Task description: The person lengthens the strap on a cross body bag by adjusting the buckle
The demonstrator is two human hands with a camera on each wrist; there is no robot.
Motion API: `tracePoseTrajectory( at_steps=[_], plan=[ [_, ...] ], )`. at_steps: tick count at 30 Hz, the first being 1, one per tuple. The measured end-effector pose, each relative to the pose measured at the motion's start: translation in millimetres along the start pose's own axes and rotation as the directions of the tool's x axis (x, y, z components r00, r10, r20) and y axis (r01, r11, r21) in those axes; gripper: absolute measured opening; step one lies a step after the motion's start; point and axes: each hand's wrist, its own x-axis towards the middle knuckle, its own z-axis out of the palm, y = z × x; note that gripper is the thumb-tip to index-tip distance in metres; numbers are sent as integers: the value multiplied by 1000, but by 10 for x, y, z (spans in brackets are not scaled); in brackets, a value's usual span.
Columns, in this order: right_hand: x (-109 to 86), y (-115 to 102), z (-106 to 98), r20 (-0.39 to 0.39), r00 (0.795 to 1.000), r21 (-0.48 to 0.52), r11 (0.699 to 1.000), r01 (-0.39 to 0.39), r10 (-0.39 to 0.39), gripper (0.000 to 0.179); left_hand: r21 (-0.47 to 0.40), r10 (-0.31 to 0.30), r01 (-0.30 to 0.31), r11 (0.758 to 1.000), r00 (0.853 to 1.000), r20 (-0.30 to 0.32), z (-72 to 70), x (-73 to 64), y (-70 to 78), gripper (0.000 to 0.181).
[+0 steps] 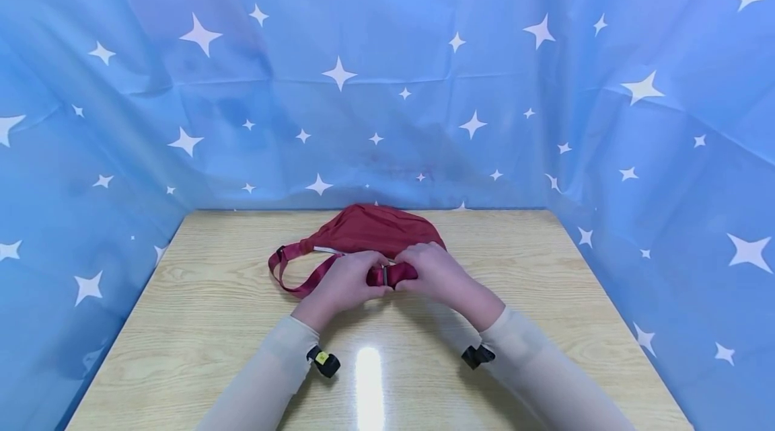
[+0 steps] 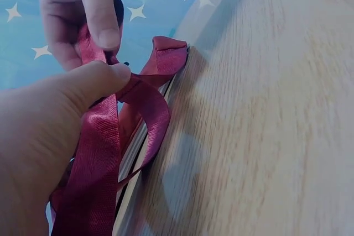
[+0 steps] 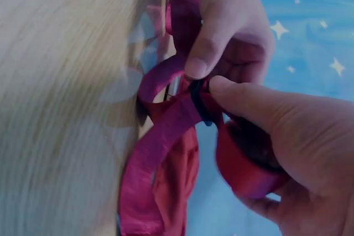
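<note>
A dark red waist bag (image 1: 377, 230) lies towards the back of the table, with its strap reaching forward. My left hand (image 1: 351, 280) pinches the strap between thumb and fingers. Close beside it, my right hand (image 1: 437, 275) grips the same red strap (image 1: 402, 273). Between the two thumbs sits a black strap slider (image 3: 200, 103), with webbing running through it. In the right wrist view a bend of strap also passes through the right hand. A loose strap loop (image 1: 293, 283) curves out left of the bag, where another black adjuster (image 1: 280, 253) shows.
The wooden table (image 1: 230, 357) ends at a blue curtain (image 1: 412, 108) with white stars behind and at both sides. Black wrist cameras are worn at both cuffs. A bright light reflection marks the table's front middle.
</note>
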Motion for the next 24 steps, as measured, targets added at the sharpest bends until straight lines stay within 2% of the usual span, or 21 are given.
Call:
tracePoseTrajectory(
  at_steps=[2, 5, 8, 10, 13, 14, 15, 16, 17, 21, 22, 24],
  plan=[
    [9, -5, 20, -17, 1000, 31, 999, -16, 16, 33, 1, -1, 1, 1000, 1000, -3, 3, 1, -4, 51],
    [4, 8, 30, -55, 998, 137, 990, -36, 44, 31, -8, -2, 2, 1000, 1000, -9, -3, -2, -14, 50],
    [-25, 43, 24, -100, 990, 306, 950, -63, 98, 31, -30, -13, 12, 999, 1000, -13, -17, -12, -36, 50],
    [-64, 60, 5, -120, 980, 445, 891, -90, 159, 32, -42, -25, 25, 999, 1000, -12, -25, -21, -55, 52],
    [-131, 100, -11, -106, 965, 647, 754, -115, 239, 34, -47, -41, 41, 998, 999, -11, -22, -32, -88, 54],
    [-149, 108, -20, -96, 963, 682, 722, -120, 251, 35, -49, -43, 42, 998, 999, -12, -20, -34, -98, 54],
    [-161, 118, -24, -84, 964, 694, 709, -126, 254, 36, -48, -44, 43, 998, 999, -12, -14, -35, -108, 53],
    [-167, 128, -22, -70, 966, 690, 711, -133, 249, 36, -48, -43, 42, 998, 999, -13, -10, -35, -115, 53],
    [-167, 135, -22, -62, 971, 669, 731, -132, 232, 37, -48, -39, 38, 998, 999, -15, -8, -36, -118, 53],
    [-107, 100, -46, -50, 990, 440, 892, -99, 135, 48, -31, -29, 28, 999, 999, -19, -6, -32, -111, 52],
    [-84, 83, -48, -49, 993, 373, 924, -83, 109, 51, -25, -26, 25, 999, 999, -21, -9, -32, -103, 52],
    [-35, 39, -51, -40, 997, 245, 968, -52, 64, 55, -13, -23, 22, 1000, 999, -25, -17, -31, -83, 53]
  ],
)
